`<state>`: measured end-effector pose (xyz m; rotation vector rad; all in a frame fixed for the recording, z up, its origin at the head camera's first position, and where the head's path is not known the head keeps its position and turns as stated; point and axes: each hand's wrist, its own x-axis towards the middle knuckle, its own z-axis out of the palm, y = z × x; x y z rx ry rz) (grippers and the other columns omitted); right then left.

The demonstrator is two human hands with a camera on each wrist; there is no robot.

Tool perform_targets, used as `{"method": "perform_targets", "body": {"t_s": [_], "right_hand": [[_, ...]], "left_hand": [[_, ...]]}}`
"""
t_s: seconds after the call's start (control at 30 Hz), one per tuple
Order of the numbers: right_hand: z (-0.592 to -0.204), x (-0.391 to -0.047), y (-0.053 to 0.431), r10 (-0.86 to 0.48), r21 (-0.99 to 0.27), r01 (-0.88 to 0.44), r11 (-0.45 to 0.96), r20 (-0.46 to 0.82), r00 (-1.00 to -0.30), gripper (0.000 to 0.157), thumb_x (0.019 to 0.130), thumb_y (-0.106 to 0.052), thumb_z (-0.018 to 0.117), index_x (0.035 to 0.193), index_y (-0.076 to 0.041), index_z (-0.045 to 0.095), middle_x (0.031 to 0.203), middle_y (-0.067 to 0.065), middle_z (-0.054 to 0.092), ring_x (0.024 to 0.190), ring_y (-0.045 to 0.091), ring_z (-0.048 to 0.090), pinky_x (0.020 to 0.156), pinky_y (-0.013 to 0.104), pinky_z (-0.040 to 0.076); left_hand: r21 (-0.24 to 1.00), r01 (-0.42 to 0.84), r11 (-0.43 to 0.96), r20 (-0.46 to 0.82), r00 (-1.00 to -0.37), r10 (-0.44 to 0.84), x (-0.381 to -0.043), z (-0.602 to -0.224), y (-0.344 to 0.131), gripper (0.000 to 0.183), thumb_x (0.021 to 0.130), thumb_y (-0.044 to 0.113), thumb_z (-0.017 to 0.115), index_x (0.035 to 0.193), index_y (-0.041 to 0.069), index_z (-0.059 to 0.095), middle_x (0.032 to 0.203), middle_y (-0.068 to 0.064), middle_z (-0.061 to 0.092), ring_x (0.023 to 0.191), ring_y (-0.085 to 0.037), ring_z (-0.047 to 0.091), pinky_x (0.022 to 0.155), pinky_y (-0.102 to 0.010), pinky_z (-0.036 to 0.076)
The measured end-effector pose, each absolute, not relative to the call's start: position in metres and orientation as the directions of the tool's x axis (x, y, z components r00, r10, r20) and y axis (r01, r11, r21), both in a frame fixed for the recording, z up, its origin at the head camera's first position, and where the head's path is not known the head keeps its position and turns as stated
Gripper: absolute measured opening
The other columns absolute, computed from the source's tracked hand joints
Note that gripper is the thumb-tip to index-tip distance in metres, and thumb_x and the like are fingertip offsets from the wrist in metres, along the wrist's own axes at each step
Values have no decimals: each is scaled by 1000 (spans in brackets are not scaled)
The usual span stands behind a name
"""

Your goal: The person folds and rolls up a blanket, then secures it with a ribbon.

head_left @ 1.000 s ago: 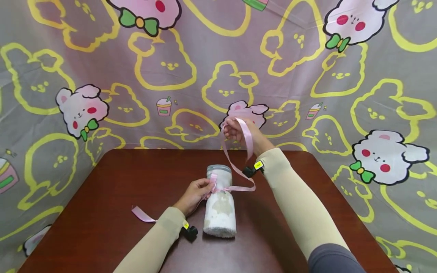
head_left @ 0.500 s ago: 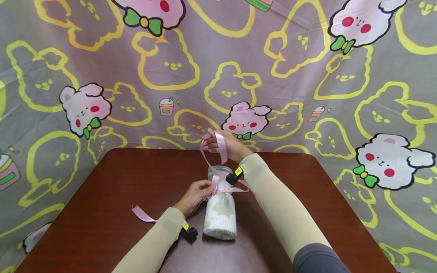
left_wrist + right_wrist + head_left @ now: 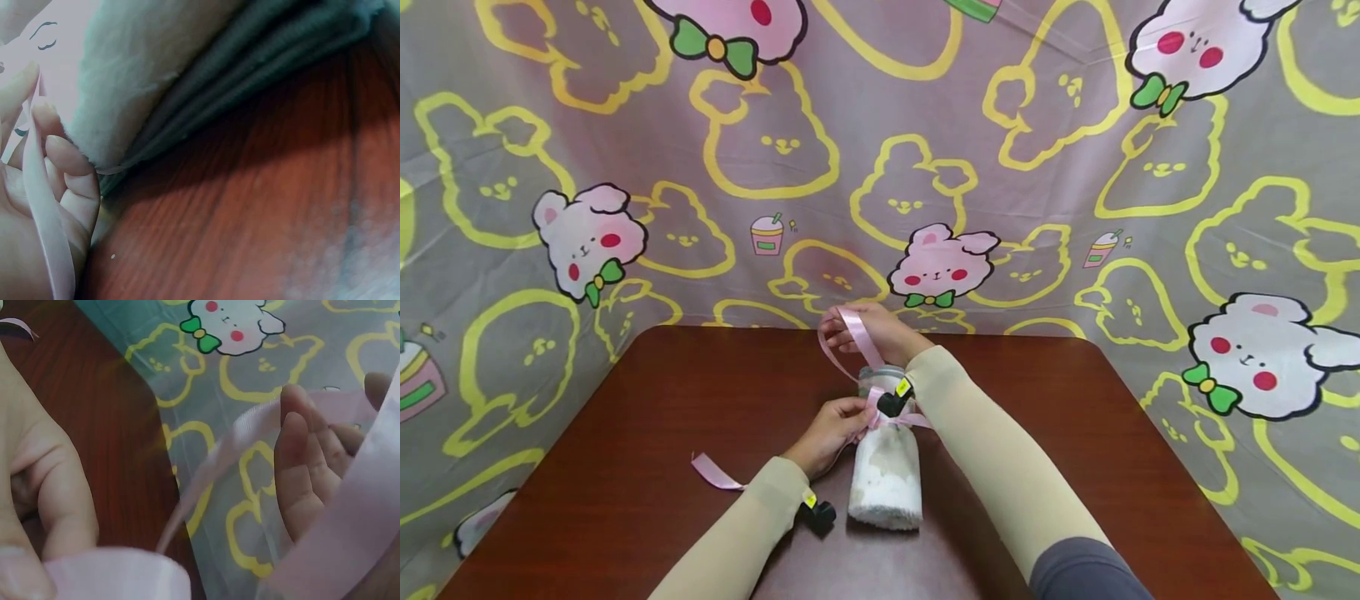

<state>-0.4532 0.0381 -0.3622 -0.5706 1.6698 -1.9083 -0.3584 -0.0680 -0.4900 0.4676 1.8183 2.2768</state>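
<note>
A rolled plush cloth [image 3: 886, 483], white with beige patches, lies on the table, its layered edges showing in the left wrist view. Around its narrowed middle runs a pink ribbon [image 3: 921, 422]. My left hand [image 3: 829, 433] pinches a fold of the ribbon between thumb and fingertips, right against the roll's left side. Beyond the roll's far end, my right hand [image 3: 880, 332] is raised with bent fingers, holding the ribbon's long end. In the right wrist view, that ribbon [image 3: 337, 519] loops over the hand. My right wrist partly covers the roll's upper part in the head view.
The dark red-brown table [image 3: 700, 392] has rounded far corners. A loose ribbon tail [image 3: 717, 473] lies left of my left forearm. Behind and beside the table hangs a grey curtain [image 3: 925, 108] printed with cartoon animals.
My right hand has moved left and down, carrying the ribbon loop from the right over the roll's far end. The left hand keeps its pinch and the roll stays almost in place.
</note>
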Motion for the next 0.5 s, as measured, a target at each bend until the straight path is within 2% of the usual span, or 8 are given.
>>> {"method": "perform_targets", "body": {"t_s": [0.13, 0.3, 0.5], "right_hand": [[-365, -454, 35, -609, -993, 108, -49, -56, -791, 36, 92, -20, 49, 123, -1, 47, 110, 21, 56, 86, 28, 61, 79, 43, 46], [-368, -452, 41, -622, -989, 137, -58, -72, -780, 45, 93, -20, 47, 134, -7, 33, 123, 17, 49, 95, 31, 58, 86, 47, 40], [-365, -446, 58, -674, -992, 102, -67, -31, -739, 43, 91, -23, 51, 130, -9, 40, 125, 15, 49, 98, 32, 57, 82, 43, 44]], "left_hand": [[966, 46, -256, 142, -919, 369, -365, -499, -67, 12, 86, 4, 56, 89, 11, 65, 65, -1, 54, 53, -13, 42, 48, -24, 34], [963, 37, -267, 138, -919, 369, -370, -510, -66, 8, 86, 9, 59, 88, 11, 66, 65, -2, 54, 51, -11, 42, 46, -23, 33], [970, 45, -239, 123, -938, 324, -370, -511, -68, 14, 83, 18, 64, 89, 6, 66, 63, -1, 55, 50, -11, 42, 45, -22, 33]]}}
